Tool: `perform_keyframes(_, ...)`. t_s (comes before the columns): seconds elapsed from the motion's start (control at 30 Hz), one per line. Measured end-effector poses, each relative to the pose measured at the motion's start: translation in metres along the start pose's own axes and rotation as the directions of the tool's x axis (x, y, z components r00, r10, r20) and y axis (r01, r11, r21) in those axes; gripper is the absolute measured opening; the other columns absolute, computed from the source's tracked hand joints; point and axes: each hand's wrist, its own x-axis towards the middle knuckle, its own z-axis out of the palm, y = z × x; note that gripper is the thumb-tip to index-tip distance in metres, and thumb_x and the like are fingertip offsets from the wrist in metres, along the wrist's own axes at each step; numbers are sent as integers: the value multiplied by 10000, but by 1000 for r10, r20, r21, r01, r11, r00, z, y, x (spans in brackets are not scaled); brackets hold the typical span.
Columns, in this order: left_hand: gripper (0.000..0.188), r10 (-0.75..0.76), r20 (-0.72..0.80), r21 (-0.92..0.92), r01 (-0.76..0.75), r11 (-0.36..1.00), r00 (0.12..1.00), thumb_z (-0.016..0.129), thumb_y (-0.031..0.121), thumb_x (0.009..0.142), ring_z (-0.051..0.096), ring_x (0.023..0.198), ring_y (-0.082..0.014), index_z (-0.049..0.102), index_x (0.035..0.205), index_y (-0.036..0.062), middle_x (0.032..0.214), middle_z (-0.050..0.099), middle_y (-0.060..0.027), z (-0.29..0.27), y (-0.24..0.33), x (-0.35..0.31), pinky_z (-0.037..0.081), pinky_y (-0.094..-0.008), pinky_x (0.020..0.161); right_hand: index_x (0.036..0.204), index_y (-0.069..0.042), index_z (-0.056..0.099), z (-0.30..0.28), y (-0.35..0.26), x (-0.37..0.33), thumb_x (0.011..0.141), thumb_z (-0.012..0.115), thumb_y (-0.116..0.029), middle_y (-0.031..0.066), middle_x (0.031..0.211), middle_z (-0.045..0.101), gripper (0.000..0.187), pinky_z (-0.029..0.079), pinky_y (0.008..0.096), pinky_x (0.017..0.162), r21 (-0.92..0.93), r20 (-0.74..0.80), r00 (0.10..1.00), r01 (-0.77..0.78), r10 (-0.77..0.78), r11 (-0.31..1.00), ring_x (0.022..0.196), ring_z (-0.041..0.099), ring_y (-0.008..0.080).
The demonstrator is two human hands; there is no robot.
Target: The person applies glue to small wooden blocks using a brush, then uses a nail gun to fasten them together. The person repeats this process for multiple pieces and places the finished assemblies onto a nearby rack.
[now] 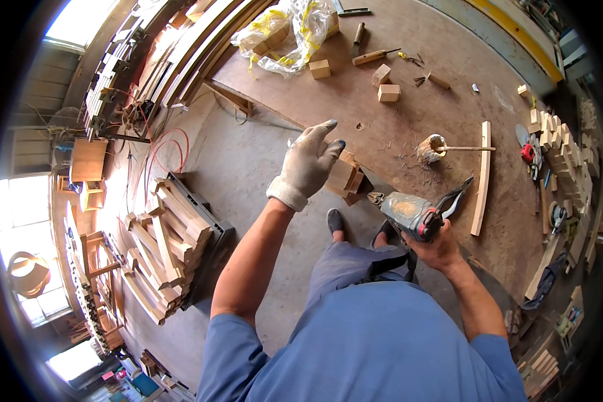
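My left hand [306,164], in a pale work glove with dark fingertips, is raised near the workbench edge, fingers stretched out and thumb apart. It holds nothing I can see. Right beside it are wooden blocks [342,175], partly hidden by the glove; whether it touches them I cannot tell. My bare right hand [439,246] is wrapped round a worn, dusty grey hand-held power tool [409,212] with red and black parts. The tool's narrow nose points left toward the blocks. Past the tool lies a dark, plier-like tool with pale handles [457,195].
The brown workbench [422,127] carries small wood blocks [388,92], a hammer [358,39], a crusted pot with a stick [432,149] and a long curved wood strip [481,177]. Plastic wrapping [288,37] lies at the far left. Wooden frame parts [161,248] are stacked on the floor.
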Motion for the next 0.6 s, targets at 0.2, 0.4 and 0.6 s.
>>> perform_keyframes(0.2,657,-204,124,97,193,976,971,716,392,1014,662,1294,-358,542,1516,5,1354,696,-248,24,-26,-2,520,-398,1081,984,-50,730,13,19,4,739,830,-95,168,868,745,268,602,438,733,-59,46,996,82,-80,995,829,742,387)
perform_keyframes(0.4,764,-357,139,20,357,934,924,698,516,1000,666,1253,-435,497,1552,29,1315,691,-306,42,-34,-9,514,-455,1064,940,-44,681,22,32,14,723,814,-101,171,846,707,261,591,467,709,-110,81,988,141,-132,984,796,711,424)
perform_keyframes(0.6,748,-308,100,-48,314,948,946,703,503,1000,692,1211,-430,502,1545,31,1275,711,-299,51,-43,-12,537,-445,1031,932,-43,703,22,24,28,778,789,-111,133,827,751,189,597,423,700,3,59,991,123,-123,992,776,741,367)
